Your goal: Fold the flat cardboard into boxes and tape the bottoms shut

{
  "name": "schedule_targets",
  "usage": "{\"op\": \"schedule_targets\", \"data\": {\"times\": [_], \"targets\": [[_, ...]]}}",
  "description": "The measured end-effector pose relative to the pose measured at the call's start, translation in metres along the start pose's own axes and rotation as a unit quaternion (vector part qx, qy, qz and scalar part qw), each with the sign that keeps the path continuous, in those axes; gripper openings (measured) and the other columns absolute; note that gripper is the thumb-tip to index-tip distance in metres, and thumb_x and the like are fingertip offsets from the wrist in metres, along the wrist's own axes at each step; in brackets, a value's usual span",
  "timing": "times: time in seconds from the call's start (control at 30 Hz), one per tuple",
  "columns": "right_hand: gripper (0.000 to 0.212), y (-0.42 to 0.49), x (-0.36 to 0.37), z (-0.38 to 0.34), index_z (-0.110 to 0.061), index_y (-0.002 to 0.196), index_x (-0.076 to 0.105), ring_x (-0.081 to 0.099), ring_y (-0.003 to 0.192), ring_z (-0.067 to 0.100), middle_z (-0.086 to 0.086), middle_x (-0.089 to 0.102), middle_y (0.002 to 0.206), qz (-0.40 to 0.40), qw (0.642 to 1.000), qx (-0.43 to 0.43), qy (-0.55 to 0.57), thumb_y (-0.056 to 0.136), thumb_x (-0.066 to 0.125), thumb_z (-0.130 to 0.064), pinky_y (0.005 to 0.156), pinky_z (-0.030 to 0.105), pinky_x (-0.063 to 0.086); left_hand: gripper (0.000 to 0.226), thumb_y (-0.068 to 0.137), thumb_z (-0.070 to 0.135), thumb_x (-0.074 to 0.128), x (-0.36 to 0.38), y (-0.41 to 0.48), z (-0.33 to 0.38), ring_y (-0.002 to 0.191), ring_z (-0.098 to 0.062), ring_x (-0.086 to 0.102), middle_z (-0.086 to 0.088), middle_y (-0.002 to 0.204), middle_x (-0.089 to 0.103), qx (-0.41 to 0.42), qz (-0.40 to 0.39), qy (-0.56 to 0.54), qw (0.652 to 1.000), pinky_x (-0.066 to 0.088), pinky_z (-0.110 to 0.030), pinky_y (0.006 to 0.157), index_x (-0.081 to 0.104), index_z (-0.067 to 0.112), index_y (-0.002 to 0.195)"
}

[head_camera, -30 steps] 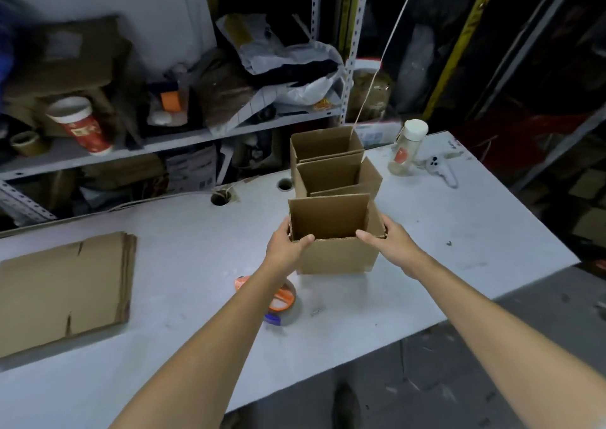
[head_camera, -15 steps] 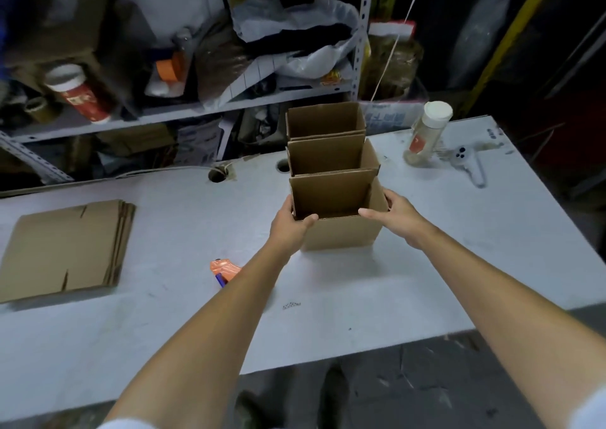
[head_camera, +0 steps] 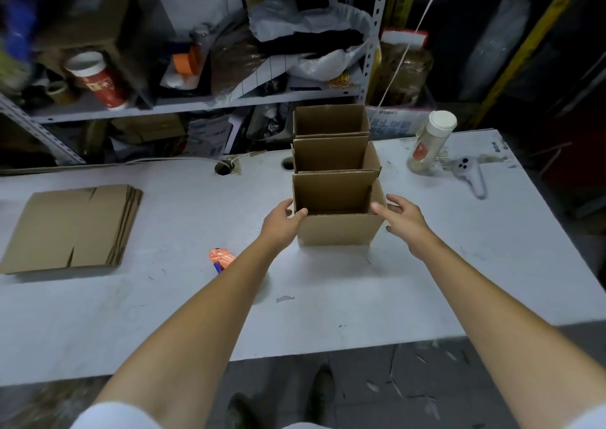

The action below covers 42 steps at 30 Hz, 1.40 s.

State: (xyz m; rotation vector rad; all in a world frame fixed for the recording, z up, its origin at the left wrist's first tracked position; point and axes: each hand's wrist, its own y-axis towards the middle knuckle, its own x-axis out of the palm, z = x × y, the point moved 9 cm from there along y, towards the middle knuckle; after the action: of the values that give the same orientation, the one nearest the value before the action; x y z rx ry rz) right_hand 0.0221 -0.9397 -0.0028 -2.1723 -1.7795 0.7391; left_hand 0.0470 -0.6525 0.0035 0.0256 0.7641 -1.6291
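**Grey table (head_camera: 164,314): three boxes up, a stack left flat**

The table fills the middle of the frame, with a cluttered shelf (head_camera: 196,105) behind it at the top. Three open boxes stand upright in a touching row at centre: far box (head_camera: 329,120), middle box (head_camera: 331,156), near box (head_camera: 337,228). Their bottoms are hidden, so the taping cannot be checked. The left hand (head_camera: 282,222) grips the near box at its left corner, thumb hooked over the rim. The right hand (head_camera: 401,222) is spread and relaxed just beside the right wall, holding nothing; contact is unclear. At left lies the flat stack (head_camera: 69,228), so several boxes seem left to fold. The tape dispenser (head_camera: 221,258) lies below centre. A bottle (head_camera: 429,143) stands upper right.
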Motion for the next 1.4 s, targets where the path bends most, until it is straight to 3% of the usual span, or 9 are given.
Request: {"op": "schedule_targets", "data": {"times": [0.1, 0.2, 0.3, 0.4, 0.63, 0.77, 1.03, 1.3, 1.4], "targets": [[0.036, -0.02, -0.021, 0.023, -0.014, 0.125, 0.062, 0.065, 0.11, 0.023, 0.008, 0.067, 0.121, 0.13, 0.987, 0.009, 0.088, 0.096, 0.066, -0.034, 0.093, 0.035, 0.055, 0.05, 0.101, 0.039, 0.054, -0.011, -0.018, -0.011, 0.127, -0.023, 0.054, -0.007, 0.139, 0.058, 0.014, -0.005, 0.03, 0.999, 0.04, -0.028, 0.092, 0.049, 0.017, 0.146], [0.033, -0.046, -0.014, 0.059, -0.014, 0.122, 0.063, 0.064, 0.108, 0.028, 0.011, 0.067, 0.119, 0.178, 0.983, 0.048, -0.003, 0.096, 0.062, -0.034, 0.096, 0.042, 0.054, 0.042, 0.1, 0.036, 0.054, -0.025, -0.044, -0.038, 0.122, -0.02, 0.057, -0.004, 0.134, 0.062, 0.027, -0.011, 0.103, 0.994, 0.043, -0.027, 0.091, 0.057, 0.018, 0.138], [0.043, -0.068, 0.039, 0.083, -0.008, 0.133, 0.058, 0.059, 0.116, 0.033, 0.012, 0.062, 0.128, 0.071, 0.984, 0.069, -0.147, 0.097, 0.062, -0.031, 0.096, 0.039, 0.048, 0.034, 0.1, 0.035, 0.053, -0.042, -0.071, -0.086, 0.116, -0.022, 0.061, -0.002, 0.127, 0.066, 0.022, -0.04, 0.197, 0.979, 0.048, -0.032, 0.095, 0.062, 0.021, 0.13], [0.047, -0.099, 0.11, 0.091, -0.008, 0.138, 0.055, 0.057, 0.121, 0.031, 0.012, 0.061, 0.133, -0.051, 0.961, 0.055, -0.265, 0.098, 0.063, -0.031, 0.1, 0.036, 0.044, 0.034, 0.1, 0.036, 0.05, -0.071, -0.099, -0.14, 0.111, -0.024, 0.062, -0.002, 0.126, 0.065, 0.001, -0.057, 0.254, 0.965, 0.05, -0.032, 0.091, 0.061, 0.027, 0.131], [0.043, -0.172, 0.265, 0.081, -0.018, 0.138, 0.054, 0.058, 0.119, 0.024, 0.005, 0.06, 0.134, -0.163, 0.9, -0.013, -0.405, 0.099, 0.059, -0.036, 0.097, 0.03, 0.045, 0.037, 0.102, 0.04, 0.049, -0.178, -0.17, -0.264, 0.112, -0.017, 0.058, 0.001, 0.131, 0.061, -0.066, -0.015, 0.194, 0.979, 0.047, -0.029, 0.097, 0.057, 0.025, 0.136], [0.043, -0.202, 0.353, 0.071, -0.021, 0.137, 0.054, 0.059, 0.116, 0.02, 0.002, 0.061, 0.133, -0.204, 0.878, -0.043, -0.43, 0.099, 0.058, -0.04, 0.1, 0.033, 0.048, 0.038, 0.103, 0.04, 0.048, -0.249, -0.201, -0.319, 0.102, -0.016, 0.059, 0.001, 0.13, 0.06, -0.094, 0.013, 0.158, 0.983, 0.049, -0.028, 0.089, 0.055, 0.025, 0.138], [0.047, -0.232, 0.495, 0.046, -0.023, 0.14, 0.052, 0.06, 0.115, 0.022, 0.003, 0.061, 0.135, -0.277, 0.828, -0.11, -0.474, 0.099, 0.054, -0.045, 0.097, 0.033, 0.049, 0.04, 0.102, 0.039, 0.05, -0.347, -0.216, -0.382, 0.111, -0.019, 0.058, -0.004, 0.133, 0.06, -0.135, 0.059, 0.12, 0.982, 0.045, -0.029, 0.094, 0.056, 0.022, 0.138], [0.049, -0.176, 0.579, 0.018, -0.017, 0.144, 0.05, 0.056, 0.124, 0.027, 0.008, 0.058, 0.14, -0.283, 0.821, -0.112, -0.482, 0.101, 0.052, -0.04, 0.102, 0.036, 0.045, 0.041, 0.103, 0.041, 0.048, -0.405, -0.174, -0.403, 0.121, -0.022, 0.056, -0.004, 0.137, 0.058, -0.197, 0.056, 0.144, 0.968, 0.046, -0.035, 0.102, 0.055, 0.022, 0.138], [0.048, -0.146, 0.603, 0.006, -0.014, 0.142, 0.052, 0.056, 0.125, 0.028, 0.01, 0.059, 0.139, -0.273, 0.841, -0.093, -0.457, 0.1, 0.054, -0.038, 0.102, 0.035, 0.044, 0.041, 0.103, 0.041, 0.048, -0.434, -0.145, -0.399, 0.12, -0.025, 0.056, -0.005, 0.138, 0.057, -0.206, 0.064, 0.146, 0.965, 0.046, -0.035, 0.101, 0.055, 0.022, 0.139]]}}
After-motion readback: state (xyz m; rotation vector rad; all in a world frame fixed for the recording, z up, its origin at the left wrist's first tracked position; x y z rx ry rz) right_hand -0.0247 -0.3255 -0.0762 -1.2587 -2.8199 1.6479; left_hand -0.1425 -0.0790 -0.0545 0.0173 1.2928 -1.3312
